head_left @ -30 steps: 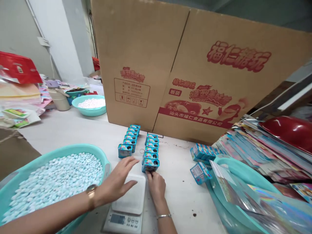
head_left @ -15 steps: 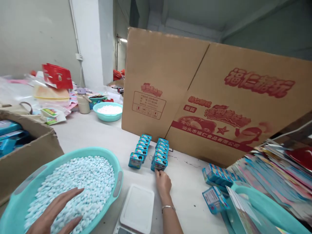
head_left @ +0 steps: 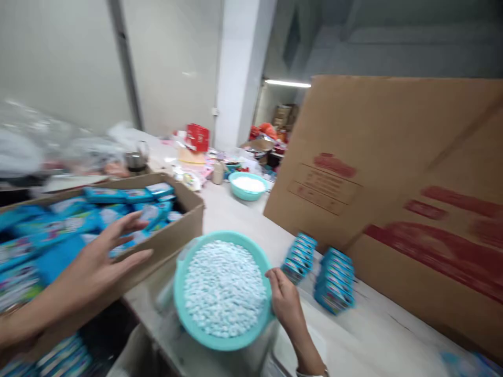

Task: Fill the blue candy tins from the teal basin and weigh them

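Note:
My left hand [head_left: 102, 256] is open, fingers spread, reaching over an open cardboard box [head_left: 173, 235] full of flat blue packets [head_left: 63, 225]. My right hand [head_left: 286, 301] rests on the table by the right rim of a teal basin [head_left: 181, 283] filled with small white-blue candies [head_left: 223, 285]. Its fingers curl loosely, with nothing visible in them. Two rows of small blue boxes, the left row [head_left: 299, 256] and the right row [head_left: 334, 280], stand just beyond my right hand. The picture is blurred by motion.
A large printed cardboard carton [head_left: 393, 209] stands upright along the right. Farther back on the table sit a second teal bowl [head_left: 247, 186] of white pieces, a red packet [head_left: 196, 137], a cup and assorted clutter. A white pillar [head_left: 236, 78] rises behind.
The view has swung left, bringing the box of blue packets into sight. My left hand moved from over the candy basin to over that box. My right hand drew back from the blue boxes toward the basin rim.

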Motion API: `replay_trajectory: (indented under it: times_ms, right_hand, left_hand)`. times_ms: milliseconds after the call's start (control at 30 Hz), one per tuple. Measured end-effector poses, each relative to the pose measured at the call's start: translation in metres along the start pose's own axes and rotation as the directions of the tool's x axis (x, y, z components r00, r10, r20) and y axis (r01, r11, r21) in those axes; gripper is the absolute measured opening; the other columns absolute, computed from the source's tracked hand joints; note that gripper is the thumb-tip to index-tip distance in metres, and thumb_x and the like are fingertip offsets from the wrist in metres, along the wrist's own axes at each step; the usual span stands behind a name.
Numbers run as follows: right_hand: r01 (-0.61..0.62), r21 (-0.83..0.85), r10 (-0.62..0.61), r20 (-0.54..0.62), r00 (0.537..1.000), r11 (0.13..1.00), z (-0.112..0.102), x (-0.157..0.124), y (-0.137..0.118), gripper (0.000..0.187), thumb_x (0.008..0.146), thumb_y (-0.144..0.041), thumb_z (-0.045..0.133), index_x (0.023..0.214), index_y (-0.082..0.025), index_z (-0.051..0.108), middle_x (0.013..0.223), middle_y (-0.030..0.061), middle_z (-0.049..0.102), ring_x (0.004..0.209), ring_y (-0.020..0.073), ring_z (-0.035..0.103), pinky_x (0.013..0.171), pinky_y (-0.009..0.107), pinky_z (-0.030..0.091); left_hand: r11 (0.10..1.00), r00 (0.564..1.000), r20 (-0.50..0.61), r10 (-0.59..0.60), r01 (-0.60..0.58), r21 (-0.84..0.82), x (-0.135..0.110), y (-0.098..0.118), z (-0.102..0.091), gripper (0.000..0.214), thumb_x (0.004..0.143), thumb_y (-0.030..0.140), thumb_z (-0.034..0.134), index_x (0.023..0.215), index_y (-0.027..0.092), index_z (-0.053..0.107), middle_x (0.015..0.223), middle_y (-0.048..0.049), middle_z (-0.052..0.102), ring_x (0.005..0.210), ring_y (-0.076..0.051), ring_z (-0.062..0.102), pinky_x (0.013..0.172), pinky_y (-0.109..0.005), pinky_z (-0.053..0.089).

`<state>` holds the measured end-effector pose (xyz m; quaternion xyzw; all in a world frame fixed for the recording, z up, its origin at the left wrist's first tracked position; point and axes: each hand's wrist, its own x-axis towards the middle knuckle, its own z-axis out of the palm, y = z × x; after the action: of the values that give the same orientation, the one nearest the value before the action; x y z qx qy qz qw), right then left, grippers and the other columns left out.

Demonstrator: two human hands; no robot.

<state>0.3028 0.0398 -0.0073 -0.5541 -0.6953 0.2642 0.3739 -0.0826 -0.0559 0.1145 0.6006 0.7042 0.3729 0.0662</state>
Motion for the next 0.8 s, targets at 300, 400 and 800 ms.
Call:
replay_trajectory:
  times_ms: [300, 400, 800]
  right_hand:
    - [0.347, -0.294, -0.197, 0.438, 0.877, 0.890, 0.076, 0.038, -0.047, 0.045, 0.089, -0.046, 0.046, 0.125, -0.024, 0.061, 0.142, 0.0128, 0.053, 0.132, 0.0351, 0.048, 0.105, 0.052, 0.040]
    - [0.356, -0.176, -0.242, 0.461, 0.854, 0.918, 0.103, 0.066, -0.102, 0.040, 0.092, -0.047, 0.042, 0.117, -0.024, 0.064, 0.119, 0.0118, 0.068, 0.113, 0.0305, 0.062, 0.095, 0.046, 0.047]
    - [0.085, 0.007, -0.081, 0.394, 0.915, 0.996, 0.331, 0.248, -0.240, 0.024, 0.073, -0.036, 0.070, 0.079, -0.014, 0.065, 0.088, 0.0141, 0.072, 0.088, 0.0292, 0.068, 0.078, 0.039, 0.050]
  left_hand:
    - [0.953, 0.992, 0.057, 0.111, -0.123, 0.276, 0.110, -0.088, -0.107, 0.081, 0.082, 0.054, 0.060, 0.146, 0.015, 0.031, 0.133, -0.0149, 0.058, 0.121, -0.030, 0.057, 0.100, -0.041, 0.046]
    - [0.914, 0.974, 0.226, 0.009, -0.099, 0.393, 0.152, -0.118, -0.095, 0.070, 0.084, 0.045, 0.058, 0.143, 0.012, 0.038, 0.132, -0.0169, 0.060, 0.121, -0.032, 0.057, 0.101, -0.042, 0.044]
    - [0.894, 0.664, 0.686, -0.299, -0.057, 0.444, 0.241, -0.160, 0.039, 0.024, 0.090, 0.035, 0.063, 0.098, 0.013, 0.065, 0.095, -0.0039, 0.068, 0.084, -0.016, 0.067, 0.077, -0.035, 0.057]
